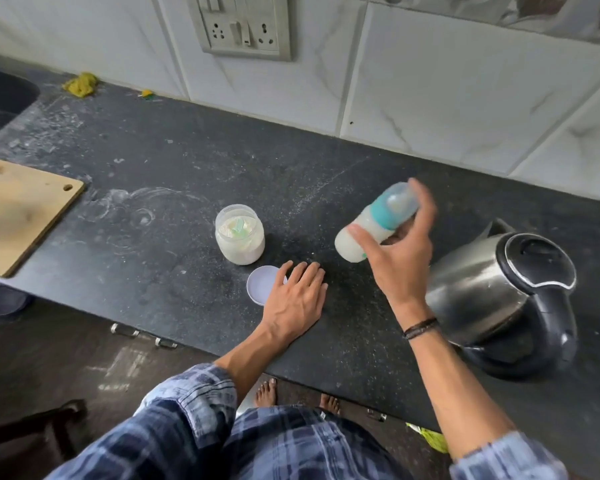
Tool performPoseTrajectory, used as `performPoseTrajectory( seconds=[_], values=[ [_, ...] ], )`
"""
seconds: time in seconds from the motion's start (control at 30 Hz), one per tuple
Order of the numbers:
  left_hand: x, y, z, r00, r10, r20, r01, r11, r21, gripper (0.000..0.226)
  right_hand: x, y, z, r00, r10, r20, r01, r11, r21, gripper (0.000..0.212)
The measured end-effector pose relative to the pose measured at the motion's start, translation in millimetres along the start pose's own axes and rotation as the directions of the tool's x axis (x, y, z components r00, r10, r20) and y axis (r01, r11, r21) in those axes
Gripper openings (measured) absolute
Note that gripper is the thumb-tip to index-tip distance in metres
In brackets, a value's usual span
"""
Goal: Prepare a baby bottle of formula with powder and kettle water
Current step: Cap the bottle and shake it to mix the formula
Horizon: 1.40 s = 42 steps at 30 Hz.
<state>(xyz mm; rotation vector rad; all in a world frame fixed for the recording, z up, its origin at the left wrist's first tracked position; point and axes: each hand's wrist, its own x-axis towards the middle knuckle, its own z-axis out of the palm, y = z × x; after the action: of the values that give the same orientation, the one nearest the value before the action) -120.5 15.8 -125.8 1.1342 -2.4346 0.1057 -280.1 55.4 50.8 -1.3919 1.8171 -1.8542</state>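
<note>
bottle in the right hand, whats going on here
A person is mixing formula at a dark counter. The right hand holds the capped bottle tilted in the air, full of milky liquid; it is blurred, so probably being shaken. The left hand rests flat on the counter beside the jar's lid. The open powder jar, scoop inside, stands behind it, and the kettle sits to the right, lid shut.

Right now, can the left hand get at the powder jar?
Probably yes. The left hand lies flat and empty on the counter, partly over the loose lid. The open powder jar stands just beyond, with bare counter between. The right hand holds the bottle off to the side.
</note>
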Motion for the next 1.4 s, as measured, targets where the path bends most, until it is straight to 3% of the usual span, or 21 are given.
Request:
performPoseTrajectory(
  seconds=[0.1, 0.17, 0.23, 0.27, 0.37, 0.5, 0.63, 0.77, 0.87, 1.0, 1.13, 1.27, 1.37, 1.4],
  values=[
    [2, -1, 2, 1.0, -0.007, -0.011, 0.007, 1.0, 0.005, 0.032, 1, -5, -1, 0.98, -0.08, -0.18, 0.098, 0.991, 0.091, 0.103],
    [1, -1, 1, 1.0, -0.015, 0.01, 0.015, 1.0, 0.001, 0.032, 3, -5, 2, 0.984, -0.103, -0.145, 0.106, 0.994, 0.019, 0.104],
    [0, -1, 1, 1.0, -0.003, 0.0, 0.003, 1.0, -0.003, 0.032, 1, 0, 3, 0.999, -0.016, -0.043, 0.014, 1.0, -0.028, 0.1],
    [0, 0, 0, 1.0, 0.004, -0.004, -0.004, 1.0, -0.009, 0.032, -3, -1, 2, 0.999, 0.01, -0.045, -0.011, 1.0, -0.023, 0.099],
    [2, -2, 2, 1.0, -0.019, 0.006, 0.019, 1.0, 0.002, 0.032, -4, -3, 2, 0.983, -0.09, -0.161, 0.103, 0.992, 0.072, 0.101],
    [0, 0, 0, 1.0, -0.004, 0.005, 0.004, 1.0, -0.002, 0.031, -5, 10, 5, 0.996, 0.072, 0.055, -0.069, 0.996, -0.054, 0.096],
    [3, -1, -1, 0.999, -0.019, 0.031, 0.019, 1.0, 0.002, 0.032, -8, 4, 9, 0.998, 0.032, -0.05, -0.028, 0.996, 0.083, 0.102],
    [1, 0, -1, 1.0, -0.01, 0.009, 0.01, 1.0, -0.004, 0.033, -5, 3, 11, 0.988, 0.121, 0.093, -0.12, 0.993, -0.015, 0.1],
    [2, -2, 0, 1.0, -0.016, 0.02, 0.016, 1.0, 0.002, 0.033, -2, -6, 10, 0.996, 0.064, -0.062, -0.054, 0.988, 0.147, 0.1],
    [2, 0, -1, 1.0, -0.009, 0.025, 0.009, 1.0, 0.006, 0.034, 7, -6, 6, 0.995, 0.09, 0.032, -0.091, 0.996, 0.001, 0.095],
    [4, -1, -1, 0.999, -0.012, 0.037, 0.011, 1.0, 0.009, 0.034, 11, -15, 1, 0.982, 0.04, -0.185, 0.004, 0.974, 0.228, 0.095],
    [2, 0, -2, 0.999, -0.004, 0.036, 0.003, 1.0, 0.009, 0.035, 17, -13, -2, 0.997, 0.075, -0.024, -0.072, 0.992, 0.101, 0.096],
    [4, 0, -1, 0.999, -0.007, 0.036, 0.007, 1.0, 0.014, 0.035, 14, -21, -3, 0.982, 0.032, -0.186, 0.017, 0.966, 0.256, 0.095],
    [4, -1, -1, 0.999, -0.011, 0.041, 0.011, 1.0, 0.016, 0.035, 14, -22, -2, 0.983, 0.027, -0.181, 0.022, 0.965, 0.263, 0.095]
  ],
)
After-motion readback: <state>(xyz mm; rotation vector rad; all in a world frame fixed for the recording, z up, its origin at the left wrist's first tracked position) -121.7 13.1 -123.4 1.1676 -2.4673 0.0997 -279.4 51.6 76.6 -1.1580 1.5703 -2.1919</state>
